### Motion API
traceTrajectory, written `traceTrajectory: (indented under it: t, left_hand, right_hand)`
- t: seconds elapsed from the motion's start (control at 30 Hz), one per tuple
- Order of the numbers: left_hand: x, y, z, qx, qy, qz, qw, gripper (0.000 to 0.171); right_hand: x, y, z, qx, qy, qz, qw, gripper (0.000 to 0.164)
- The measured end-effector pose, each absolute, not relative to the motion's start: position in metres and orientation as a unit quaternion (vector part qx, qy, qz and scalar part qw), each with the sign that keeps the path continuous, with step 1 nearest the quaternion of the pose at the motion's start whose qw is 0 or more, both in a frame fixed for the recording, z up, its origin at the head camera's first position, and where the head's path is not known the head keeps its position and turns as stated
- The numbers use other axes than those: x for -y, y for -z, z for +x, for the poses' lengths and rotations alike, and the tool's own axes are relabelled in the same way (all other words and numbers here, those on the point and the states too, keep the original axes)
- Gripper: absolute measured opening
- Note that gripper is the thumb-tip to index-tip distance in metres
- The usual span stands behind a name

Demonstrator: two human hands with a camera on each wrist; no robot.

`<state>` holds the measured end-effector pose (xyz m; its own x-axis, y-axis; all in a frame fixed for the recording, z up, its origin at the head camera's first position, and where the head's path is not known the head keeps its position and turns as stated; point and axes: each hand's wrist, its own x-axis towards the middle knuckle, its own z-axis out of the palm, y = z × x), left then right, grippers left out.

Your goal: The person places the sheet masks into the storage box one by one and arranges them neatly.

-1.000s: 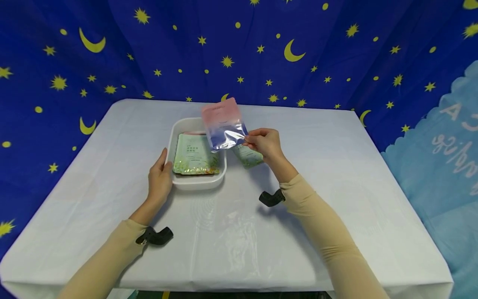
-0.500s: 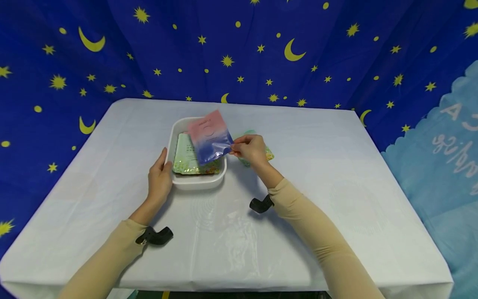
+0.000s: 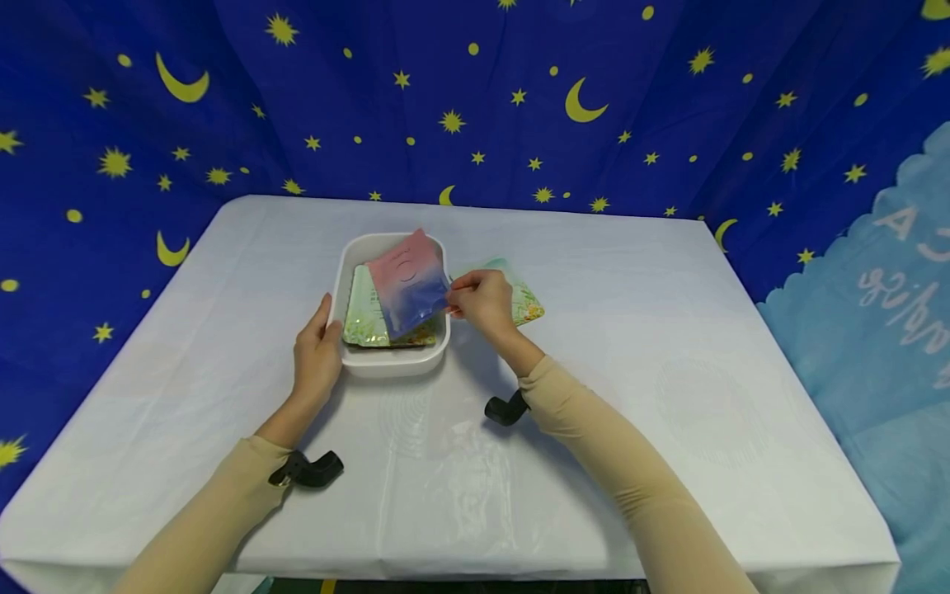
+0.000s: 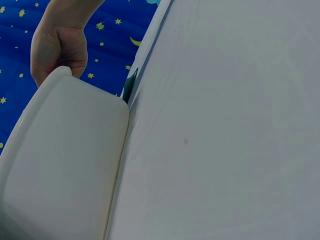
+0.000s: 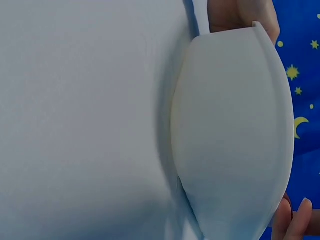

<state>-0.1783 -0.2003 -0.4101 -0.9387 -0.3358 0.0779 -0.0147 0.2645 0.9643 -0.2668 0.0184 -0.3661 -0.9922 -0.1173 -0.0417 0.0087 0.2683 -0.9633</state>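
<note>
In the head view a white plastic tub (image 3: 393,363) stands left of the table's middle. Flat green sachets (image 3: 362,318) lie stacked in it. My right hand (image 3: 484,304) pinches the lower right corner of a pink and blue sachet (image 3: 404,285), which lies slanted over the green ones inside the rim. My left hand (image 3: 316,355) rests against the tub's left wall, fingers straight along the outside. The left wrist view has the tub's outer wall (image 4: 65,165) with my right hand (image 4: 60,50) beyond it. In the right wrist view fingertips (image 5: 299,220) of my right hand show past the rim.
Another green sachet (image 3: 525,299) lies on the white-covered table (image 3: 631,272) right of the tub, partly behind my right hand. A dark blue curtain (image 3: 475,99) with stars and moons hangs behind the table. Black wrist cameras (image 3: 308,469) hang from both sleeves.
My right hand has moved left and down with the pink and blue sachet, bringing it from above the tub's right rim to over the green stack. The left hand has kept its place.
</note>
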Motion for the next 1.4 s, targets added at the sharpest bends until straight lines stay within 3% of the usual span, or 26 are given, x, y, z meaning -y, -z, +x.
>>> traceTrajectory:
  t: [0.47, 1.0, 1.4]
  left_hand:
    - [0.200, 0.409, -0.178, 0.777, 0.603, 0.121, 0.133, 0.052]
    - [0.201, 0.410, -0.180, 0.779, 0.601, 0.120, 0.131, 0.052]
    - [0.202, 0.412, -0.181, 0.780, 0.599, 0.123, 0.132, 0.052]
  right_hand:
    - [-0.016, 0.366, -0.262, -0.859, 0.503, -0.092, 0.011, 0.012]
    - [-0.023, 0.369, -0.265, -0.863, 0.493, -0.112, 0.015, 0.012]
    - [-0.057, 0.353, -0.286, -0.864, 0.500, -0.053, -0.002, 0.015]
